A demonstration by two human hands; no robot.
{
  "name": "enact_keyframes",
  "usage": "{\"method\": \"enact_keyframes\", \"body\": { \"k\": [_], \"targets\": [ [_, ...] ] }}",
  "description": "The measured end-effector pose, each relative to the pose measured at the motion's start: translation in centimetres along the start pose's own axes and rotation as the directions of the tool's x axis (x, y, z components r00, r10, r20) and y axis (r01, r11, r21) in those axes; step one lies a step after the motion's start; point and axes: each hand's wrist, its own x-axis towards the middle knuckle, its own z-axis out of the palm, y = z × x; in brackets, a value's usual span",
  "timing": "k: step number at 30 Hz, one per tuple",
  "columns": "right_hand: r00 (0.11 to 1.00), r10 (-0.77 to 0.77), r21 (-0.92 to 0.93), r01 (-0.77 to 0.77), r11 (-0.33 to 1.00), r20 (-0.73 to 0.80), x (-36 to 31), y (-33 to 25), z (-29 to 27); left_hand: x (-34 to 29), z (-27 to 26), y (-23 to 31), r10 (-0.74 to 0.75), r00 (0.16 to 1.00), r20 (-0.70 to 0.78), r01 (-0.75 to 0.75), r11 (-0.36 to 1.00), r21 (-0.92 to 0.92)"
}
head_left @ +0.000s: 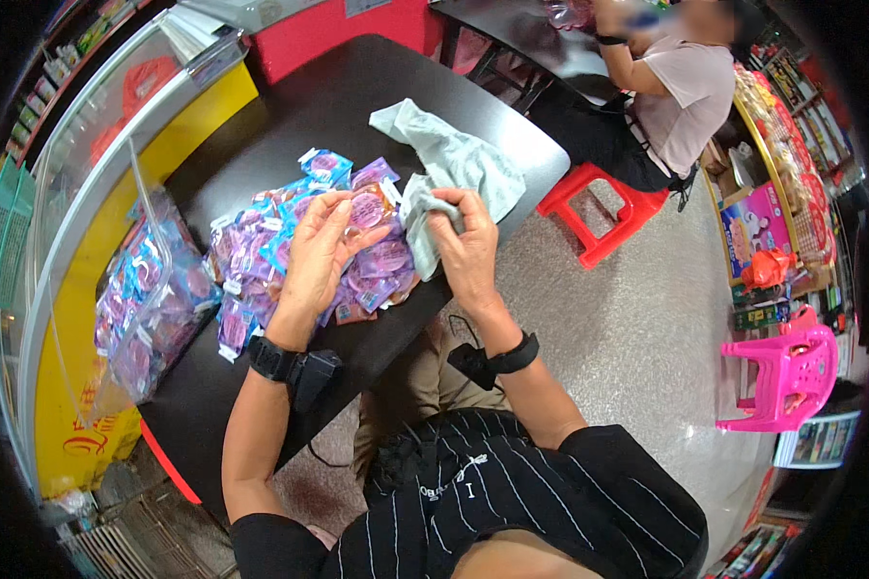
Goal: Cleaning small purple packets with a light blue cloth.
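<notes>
The right hand (pixel 463 246) has thumb and fingers clamped on a grey cloth (pixel 483 174), which drapes across the black table (pixel 304 101). The left hand (pixel 316 249) is at the packets (pixel 256 261), heaped beside the cloth; I cannot tell whether its fingers grip one. Left of the heap lies a clear bag (pixel 150 333) of similar packets. Beyond the table, a person (pixel 686 87) sits on a red stool (pixel 603 212).

Light: bright at centre, dim toward lower left. Glare: white sheen on far right corner of smooth black round-cornered worktop (pixel 539 152); small highlights on glossy purple-and-blue plastic packets (pixel 381 259); pale reflections on speckled grey floor (pixel 637 367). Focus: bare hands (pixel 321 241) fairly sharp; seated person in pale short-sleeved shirt (pixel 690 92), face blurred. Distortion: fisheye bending, rim falling to black.
</notes>
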Motion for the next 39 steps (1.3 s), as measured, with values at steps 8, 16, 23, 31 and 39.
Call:
{"method": "enact_keyframes", "body": {
  "k": [8,16,23,31,39],
  "targets": [
    [0.959,-0.188,-0.052,0.203,0.978,0.213,-0.8,-2.4,1.6,-1.5,0.5,-0.8,-0.007,0.997,0.08,0.002,0.998,0.065],
    [0.974,-0.156,-0.183,0.185,0.966,0.163,0.2,-2.7,2.5,-1.6,-0.5,-1.6,-0.096,0.988,0.117,0.088,0.994,0.071],
    [0.985,-0.101,-0.173,0.124,0.977,0.137,0.5,-2.0,2.5,-1.6,-0.2,-1.3,-0.041,0.992,0.115,0.046,0.998,-0.046],
    [0.966,-0.153,-0.16,0.188,0.969,0.209,-1.3,-3.0,3.2,-1.5,-0.6,-1.0,-0.061,0.994,0.088,0.073,0.986,-0.147],
    [0.972,-0.149,-0.1,0.169,0.98,0.183,-1.0,-3.0,3.5,-1.5,-0.6,-1.4,-0.081,0.995,0.064,0.088,0.99,-0.109]
  ]
}}
